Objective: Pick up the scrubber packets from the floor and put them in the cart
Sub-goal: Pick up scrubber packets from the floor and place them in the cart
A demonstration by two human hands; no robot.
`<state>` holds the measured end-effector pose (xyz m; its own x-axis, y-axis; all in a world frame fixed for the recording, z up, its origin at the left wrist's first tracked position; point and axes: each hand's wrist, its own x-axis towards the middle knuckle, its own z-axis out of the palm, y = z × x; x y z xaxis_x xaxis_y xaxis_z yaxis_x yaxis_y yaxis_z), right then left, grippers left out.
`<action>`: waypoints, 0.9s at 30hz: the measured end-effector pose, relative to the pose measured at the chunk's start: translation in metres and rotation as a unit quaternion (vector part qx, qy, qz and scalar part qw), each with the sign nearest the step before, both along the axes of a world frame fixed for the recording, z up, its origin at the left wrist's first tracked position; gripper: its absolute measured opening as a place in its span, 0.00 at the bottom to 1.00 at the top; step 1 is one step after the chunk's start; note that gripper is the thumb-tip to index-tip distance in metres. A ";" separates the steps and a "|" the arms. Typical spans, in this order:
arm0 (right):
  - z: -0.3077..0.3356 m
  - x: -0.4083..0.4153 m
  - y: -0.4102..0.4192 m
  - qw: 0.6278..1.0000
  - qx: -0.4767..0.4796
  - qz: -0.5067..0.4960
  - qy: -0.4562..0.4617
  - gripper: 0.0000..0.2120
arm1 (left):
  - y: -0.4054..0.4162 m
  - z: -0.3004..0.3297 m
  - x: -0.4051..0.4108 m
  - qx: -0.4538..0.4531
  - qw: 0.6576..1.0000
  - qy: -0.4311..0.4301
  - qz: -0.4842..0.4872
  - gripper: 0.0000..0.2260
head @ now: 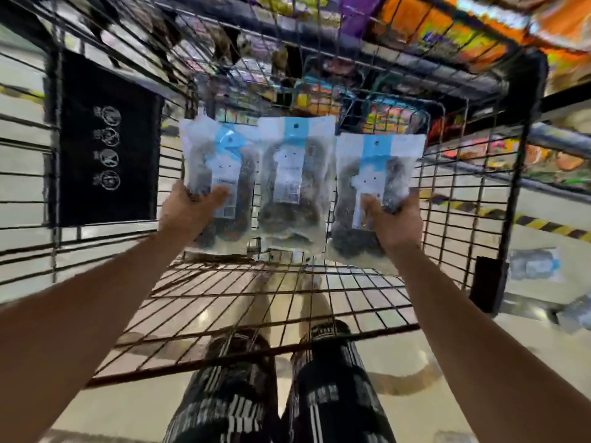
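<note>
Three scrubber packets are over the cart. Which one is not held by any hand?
The middle packet. The left hand grips the left packet, the right hand grips the right packet; no fingers touch the middle one.

Stocked shelves (415,24), striped floor tape (543,223)

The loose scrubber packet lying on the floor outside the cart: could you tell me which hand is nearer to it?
Right. The right hand holds a packet just inside the cart's right wall, beside the floor packet. The left hand holds packets farther left.
</note>
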<state>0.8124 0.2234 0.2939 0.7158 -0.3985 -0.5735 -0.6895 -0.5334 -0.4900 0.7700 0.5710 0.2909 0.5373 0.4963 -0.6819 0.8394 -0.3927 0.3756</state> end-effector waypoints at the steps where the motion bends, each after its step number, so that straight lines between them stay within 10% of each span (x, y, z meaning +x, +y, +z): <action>1: -0.003 -0.001 -0.001 1.000 -0.009 0.000 0.007 0.27 | 0.000 -0.005 -0.004 0.011 1.000 0.008 -0.002 0.29; 15: 0.021 0.000 0.009 0.986 -0.081 0.124 0.082 0.20 | 0.003 0.008 0.007 0.002 0.991 0.098 -0.088 0.30; 27: 0.188 -0.016 0.033 0.926 -0.226 0.296 -0.057 0.35 | -0.001 0.210 0.032 0.225 0.919 -0.046 -0.321 0.25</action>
<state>0.7961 0.2565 0.4817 0.9309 -0.0979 -0.3520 -0.1686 -0.9698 -0.1763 0.8020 0.5699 0.5005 0.8631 0.2771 -0.4223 0.3531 -0.9288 0.1122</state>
